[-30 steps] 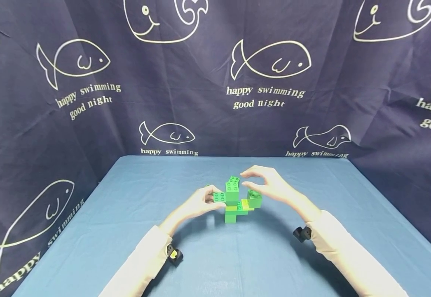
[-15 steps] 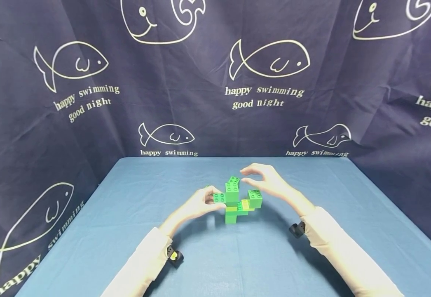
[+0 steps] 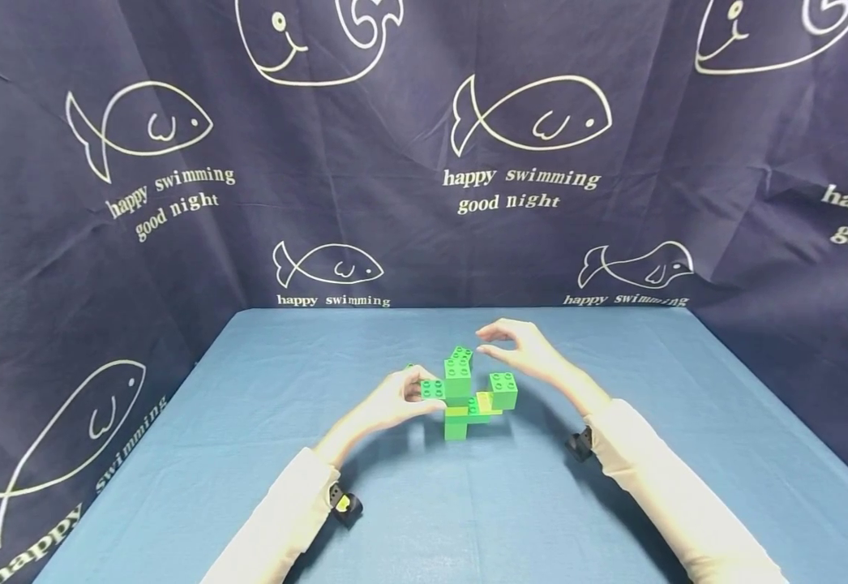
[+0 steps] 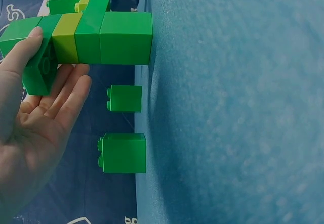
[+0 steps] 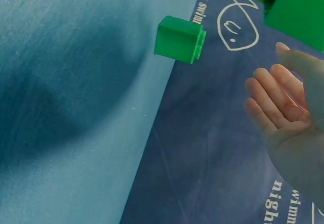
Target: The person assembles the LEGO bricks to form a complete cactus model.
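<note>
A block tower [image 3: 456, 427] of green and yellow-green toy bricks stands upright on the blue table, with arms sticking out on both sides. On its left arm, my left hand [image 3: 393, 399] holds a dark green brick [image 3: 432, 390]; the thumb lies on the near side and the fingers behind, as the left wrist view shows. The right arm has a yellow-green piece [image 3: 485, 401] with a green brick [image 3: 503, 391] on top. Above and behind that brick hovers my right hand [image 3: 524, 350], its fingers loosely curved around nothing, apart from the tower.
Loose green bricks sit on the table [image 3: 424, 519] beyond the tower: a smaller brick [image 4: 125, 98] and a larger brick [image 4: 124, 154] in the left wrist view, and a brick [image 5: 177, 39] in the right wrist view. A dark fish-print curtain [image 3: 424, 186] surrounds the table.
My right hand has shifted slightly upward and farther back, away from the brick on the right arm. The left hand and the tower have stayed nearly still.
</note>
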Tool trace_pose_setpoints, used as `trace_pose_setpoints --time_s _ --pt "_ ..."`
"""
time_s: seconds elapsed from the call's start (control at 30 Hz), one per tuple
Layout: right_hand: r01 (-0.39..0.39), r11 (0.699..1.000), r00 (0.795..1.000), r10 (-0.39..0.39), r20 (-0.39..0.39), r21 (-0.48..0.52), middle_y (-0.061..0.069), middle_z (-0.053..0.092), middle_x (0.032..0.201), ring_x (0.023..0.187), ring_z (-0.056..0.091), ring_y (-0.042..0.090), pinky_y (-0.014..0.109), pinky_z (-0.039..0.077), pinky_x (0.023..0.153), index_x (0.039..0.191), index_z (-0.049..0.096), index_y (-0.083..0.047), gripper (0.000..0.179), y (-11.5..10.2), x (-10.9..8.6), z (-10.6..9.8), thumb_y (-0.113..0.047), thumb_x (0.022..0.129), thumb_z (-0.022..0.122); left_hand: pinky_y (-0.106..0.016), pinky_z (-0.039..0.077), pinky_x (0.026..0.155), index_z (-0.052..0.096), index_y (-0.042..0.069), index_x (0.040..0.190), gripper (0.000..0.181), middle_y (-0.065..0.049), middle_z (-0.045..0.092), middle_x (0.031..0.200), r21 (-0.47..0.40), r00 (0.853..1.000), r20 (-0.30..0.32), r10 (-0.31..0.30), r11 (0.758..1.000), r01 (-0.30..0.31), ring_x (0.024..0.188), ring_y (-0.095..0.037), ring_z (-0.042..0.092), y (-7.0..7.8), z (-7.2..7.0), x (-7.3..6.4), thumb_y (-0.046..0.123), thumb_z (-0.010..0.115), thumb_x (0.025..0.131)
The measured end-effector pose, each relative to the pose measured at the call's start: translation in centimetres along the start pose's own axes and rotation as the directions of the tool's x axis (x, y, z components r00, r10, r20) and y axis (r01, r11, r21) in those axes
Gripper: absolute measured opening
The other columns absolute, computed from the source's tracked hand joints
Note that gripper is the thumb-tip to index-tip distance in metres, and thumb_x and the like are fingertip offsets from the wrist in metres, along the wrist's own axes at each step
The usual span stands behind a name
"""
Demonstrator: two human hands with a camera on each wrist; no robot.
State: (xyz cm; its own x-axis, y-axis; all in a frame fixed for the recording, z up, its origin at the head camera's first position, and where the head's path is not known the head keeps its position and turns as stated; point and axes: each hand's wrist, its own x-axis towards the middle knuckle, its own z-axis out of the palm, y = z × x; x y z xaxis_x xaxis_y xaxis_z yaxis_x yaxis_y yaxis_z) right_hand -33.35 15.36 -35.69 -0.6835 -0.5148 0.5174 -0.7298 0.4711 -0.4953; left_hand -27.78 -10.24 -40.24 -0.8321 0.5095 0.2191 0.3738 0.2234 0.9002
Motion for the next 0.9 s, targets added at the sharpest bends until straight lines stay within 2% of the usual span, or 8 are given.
trace_pose_setpoints --time_s 0.23,0.4,0.67,0.9 --pt "-0.022 1.000 0.999 0.023 0.045 -0.011 0.013 0.069 0.095 0.090 0.067 0.029 0.042 0.053 0.084 0.112 0.063 0.000 0.035 0.8 0.1 1.0 -0.009 0.080 0.073 -0.026 0.054 0.086 0.055 -0.002 0.107 0.033 -0.015 0.065 0.099 -0.029 1.000 0.018 -0.003 1.000 0.003 0.092 -0.011 0.066 -0.2 -0.1 -0.1 0.011 0.072 0.082" --pt "-0.008 1.000 0.998 0.008 0.054 -0.011 0.018 0.067 0.098 0.091 0.066 0.031 0.043 0.053 0.084 0.108 0.064 0.003 0.034 1.4 0.1 1.7 -0.009 0.079 0.074 -0.026 0.053 0.087 0.055 -0.001 0.108 0.033 -0.012 0.066 0.098 -0.028 1.000 0.022 -0.007 1.000 0.008 0.091 -0.008 0.065 -0.2 -0.1 0.0 0.012 0.071 0.083" --pt "-0.002 1.000 0.998 0.002 0.062 0.000 0.020 0.067 0.101 0.095 0.063 0.034 0.045 0.052 0.087 0.105 0.065 0.005 0.032 1.7 0.6 2.4 -0.008 0.077 0.075 -0.026 0.053 0.087 0.054 -0.003 0.109 0.032 -0.016 0.065 0.100 -0.028 1.000 0.015 0.002 1.000 -0.002 0.091 -0.010 0.065 -0.1 -0.2 -0.1 0.009 0.070 0.083" --pt "0.049 0.998 0.996 -0.045 0.076 -0.049 0.023 0.065 0.099 0.092 0.063 0.036 0.045 0.053 0.084 0.104 0.063 0.010 0.032 2.3 0.8 3.4 -0.004 0.077 0.072 -0.025 0.053 0.087 0.055 0.000 0.108 0.031 -0.014 0.065 0.100 -0.027 1.000 0.023 -0.016 1.000 0.016 0.091 -0.009 0.065 -0.2 -0.2 0.0 0.010 0.071 0.083"
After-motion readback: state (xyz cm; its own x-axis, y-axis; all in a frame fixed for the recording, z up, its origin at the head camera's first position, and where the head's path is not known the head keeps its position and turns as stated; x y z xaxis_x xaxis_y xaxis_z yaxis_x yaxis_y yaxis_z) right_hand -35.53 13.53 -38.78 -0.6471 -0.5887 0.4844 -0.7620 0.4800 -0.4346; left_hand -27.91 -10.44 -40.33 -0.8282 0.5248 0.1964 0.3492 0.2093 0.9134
